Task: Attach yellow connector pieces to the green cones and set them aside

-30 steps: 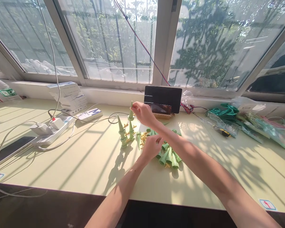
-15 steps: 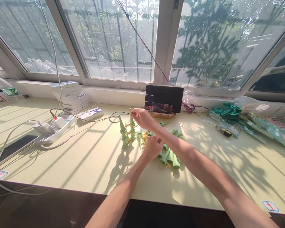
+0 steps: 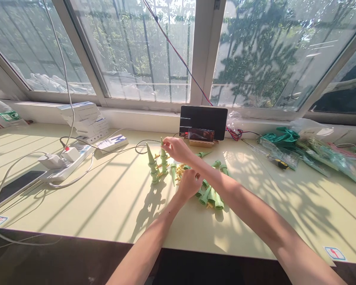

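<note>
Two upright stacks of pale green cones stand side by side on the cream table. My right hand [image 3: 178,149] pinches the tip of the right cone stack [image 3: 163,158]; the left cone stack [image 3: 152,164] stands free beside it. My left hand [image 3: 190,184] is curled over the loose pile of green cones [image 3: 212,194] and small yellow pieces [image 3: 180,171]; what its fingers hold is hidden. My right forearm crosses above the pile.
A dark tablet [image 3: 203,118] with a phone [image 3: 201,135] leans at the window sill. A white power strip [image 3: 62,163] and cables lie at the left, with stacked boxes [image 3: 84,118]. Green plastic bags [image 3: 302,152] fill the right side.
My right hand has lowered a green cone onto the right stack and still holds its tip. My left hand has stayed at the pile.
</note>
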Available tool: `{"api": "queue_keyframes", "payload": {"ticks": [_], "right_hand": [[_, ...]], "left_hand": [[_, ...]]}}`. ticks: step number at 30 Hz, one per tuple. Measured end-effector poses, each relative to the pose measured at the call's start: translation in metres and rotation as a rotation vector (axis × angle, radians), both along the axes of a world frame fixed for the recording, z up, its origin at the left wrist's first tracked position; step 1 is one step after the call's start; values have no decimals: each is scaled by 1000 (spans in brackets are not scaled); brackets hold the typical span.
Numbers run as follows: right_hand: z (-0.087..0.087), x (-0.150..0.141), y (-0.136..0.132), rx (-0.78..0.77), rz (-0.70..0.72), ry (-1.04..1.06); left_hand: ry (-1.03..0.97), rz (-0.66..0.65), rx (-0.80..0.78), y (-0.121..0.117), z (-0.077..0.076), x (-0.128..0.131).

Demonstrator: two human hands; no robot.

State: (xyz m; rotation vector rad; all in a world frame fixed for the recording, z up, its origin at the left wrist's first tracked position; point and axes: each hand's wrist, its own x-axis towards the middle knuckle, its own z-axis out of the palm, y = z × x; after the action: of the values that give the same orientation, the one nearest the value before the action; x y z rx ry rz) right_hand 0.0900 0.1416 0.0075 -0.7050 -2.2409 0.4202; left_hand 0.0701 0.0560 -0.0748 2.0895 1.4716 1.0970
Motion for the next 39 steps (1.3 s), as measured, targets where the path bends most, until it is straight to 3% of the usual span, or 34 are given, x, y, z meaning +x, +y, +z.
{"api": "queue_keyframes", "payload": {"ticks": [8,13,17,20,22,39], "right_hand": [[5,5,0,-37,-24,-8],[6,24,-4,-19,-41,65],[-8,56,0,-53,-154,46],[-27,77,6,-145,-288,-162],[-37,84,10,-196,-296,-294],[-62,54,28,-156,-266,-637]], "left_hand": [[8,-4,27,0,0,-1],[-17,-33,46,-3,5,0],[-29,-73,69,-4,4,1],[-23,-110,93,-3,0,2],[-16,-129,103,-4,-1,3],[8,-99,65,-2,-7,1]]}}
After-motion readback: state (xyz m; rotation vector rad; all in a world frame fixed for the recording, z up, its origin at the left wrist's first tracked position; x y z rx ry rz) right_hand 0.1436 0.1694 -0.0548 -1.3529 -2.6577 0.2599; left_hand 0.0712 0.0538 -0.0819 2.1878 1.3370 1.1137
